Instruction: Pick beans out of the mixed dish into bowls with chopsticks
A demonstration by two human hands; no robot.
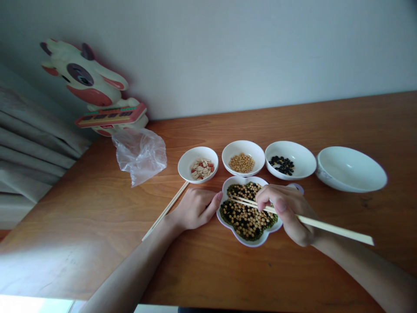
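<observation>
My right hand [289, 213] is closed around a pair of light wooden chopsticks [335, 230]. Their tips reach into the beans at the upper left of a white flower-shaped dish [275, 227]. This dish holds a mix of yellow soybeans, black beans and small green beans [249, 213]. At its left rim, my left hand [198, 208] grips the edge, thumb along the rim and the other fingers partly hidden. Behind the dish stand a bowl of pale seeds with some reddish pieces [202, 168], a bowl of soybeans [241, 163] and a bowl of black beans [282, 165].
An unfilled white bowl [352, 169] ends the row on the right. Another pair of chopsticks [164, 212] lies beside my left forearm. A crumpled clear plastic bag [141, 154] and a cow-shaped toy keyboard [100, 93] are at the back left, near a grey curtain [35, 152].
</observation>
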